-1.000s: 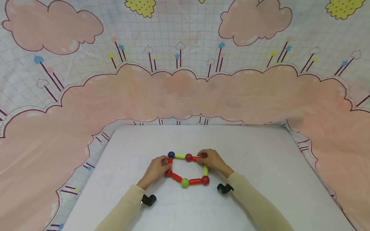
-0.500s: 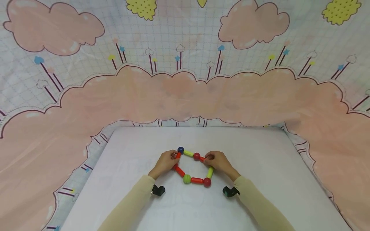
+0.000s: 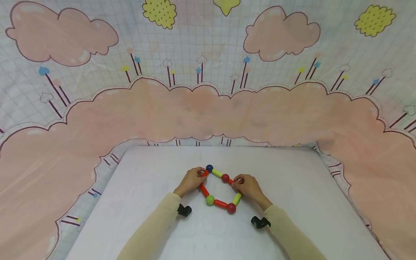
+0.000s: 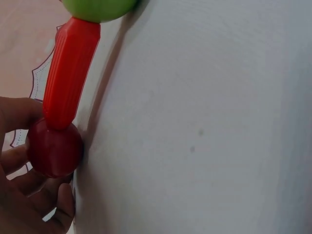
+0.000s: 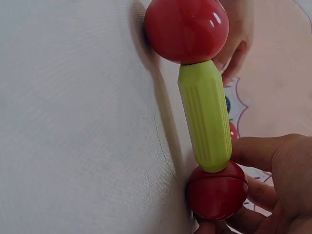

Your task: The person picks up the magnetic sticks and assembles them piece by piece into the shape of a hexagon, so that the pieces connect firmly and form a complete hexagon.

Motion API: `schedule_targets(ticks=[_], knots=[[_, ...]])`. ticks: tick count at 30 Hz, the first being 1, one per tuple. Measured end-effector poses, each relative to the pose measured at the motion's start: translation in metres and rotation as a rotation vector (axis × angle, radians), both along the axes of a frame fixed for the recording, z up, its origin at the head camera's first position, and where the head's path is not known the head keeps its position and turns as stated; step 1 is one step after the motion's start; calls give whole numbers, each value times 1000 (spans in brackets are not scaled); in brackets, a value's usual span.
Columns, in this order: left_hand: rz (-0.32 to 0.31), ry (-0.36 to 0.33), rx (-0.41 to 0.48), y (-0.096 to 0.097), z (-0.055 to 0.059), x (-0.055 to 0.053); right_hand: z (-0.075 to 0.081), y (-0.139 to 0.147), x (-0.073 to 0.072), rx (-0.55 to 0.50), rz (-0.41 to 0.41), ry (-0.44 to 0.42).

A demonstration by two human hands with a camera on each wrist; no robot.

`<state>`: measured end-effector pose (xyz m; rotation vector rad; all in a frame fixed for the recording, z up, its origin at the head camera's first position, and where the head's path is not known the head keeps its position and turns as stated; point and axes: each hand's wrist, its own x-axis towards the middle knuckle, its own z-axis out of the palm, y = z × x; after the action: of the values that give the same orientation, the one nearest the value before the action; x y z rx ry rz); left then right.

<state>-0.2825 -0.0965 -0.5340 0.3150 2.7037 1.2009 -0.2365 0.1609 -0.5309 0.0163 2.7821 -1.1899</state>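
A ring of magnetic building rods and balls (image 3: 221,204) lies on the white table, its red and yellow-green rods joined by coloured balls. My left hand (image 3: 191,181) grips the ring's left side at a red rod (image 3: 204,174) beside the blue ball (image 3: 209,168). In the left wrist view its fingers surround a dark red ball (image 4: 54,147), which the hand hides from the head camera. At the ring's right side, my right hand (image 3: 249,186) pinches another red rod (image 3: 230,181). Its fingers also lie around a red ball (image 5: 217,191) in the right wrist view. A green ball (image 3: 209,200) sits at the near side.
The white tabletop (image 3: 156,166) extends around the ring on all sides. A printed cloth with clouds (image 3: 191,108) hangs behind and beside it. Black wrist cameras (image 3: 184,210) sit under both sleeves.
The ring has turned clockwise, its blue ball shifting right and away. My left hand has moved right and away with it; my right hand has gone slightly right. The head view has tilted up.
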Motion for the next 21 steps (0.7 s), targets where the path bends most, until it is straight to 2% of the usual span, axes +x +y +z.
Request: schedule_targets(ticks=[4, 7, 13, 15, 18, 21], knots=[[-2, -5, -7, 0, 0, 2, -1, -1, 3, 5, -16, 6], [6, 21, -7, -1, 2, 7, 1, -2, 4, 5, -26, -2], [97, 171, -19, -6, 5, 27, 3, -5, 2, 4, -2, -11], [103, 203, -24, -9, 5, 35, 4, -5, 0, 8, 8, -10], [80, 190, -27, -14, 7, 46, 5, -6, -3, 13, 15, -19], [15, 114, -8, -19, 7, 52, 6, -6, -5, 22, 17, -29]])
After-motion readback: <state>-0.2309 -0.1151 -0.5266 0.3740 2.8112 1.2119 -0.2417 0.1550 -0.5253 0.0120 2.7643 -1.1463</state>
